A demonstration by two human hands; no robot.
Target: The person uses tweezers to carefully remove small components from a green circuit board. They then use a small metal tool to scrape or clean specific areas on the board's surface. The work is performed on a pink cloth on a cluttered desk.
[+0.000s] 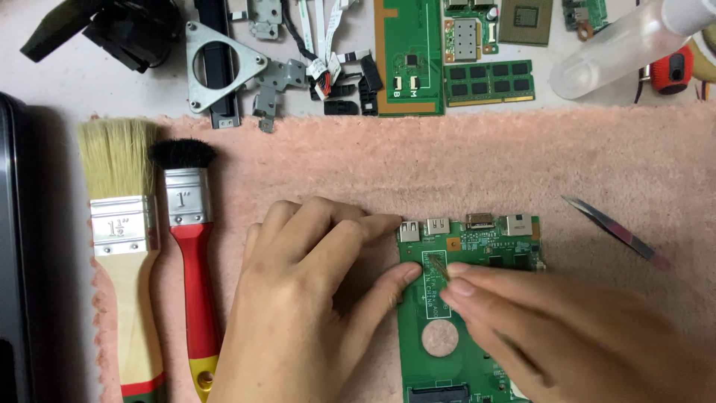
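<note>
Lying flat on the fuzzy pink towel (447, 164), the green rectangular circuit board (447, 328) is steadied at its left edge by the left hand (306, 298) with spread fingertips, while the right hand (567, 336) pinches a thin bristled tool (438, 266) against it.

The left hand (298, 298) is laid palm down with the wrist entering from the bottom edge, its fingers (350, 227) stretched to the right and slightly curled, the thumb (388, 287) extended beneath them. The right hand (567, 328) is brought in from the lower right, its back turned upward; the fingertips (459, 287) are pinched together and pointed left, close to the left thumb, and slight motion blur is seen
</note>
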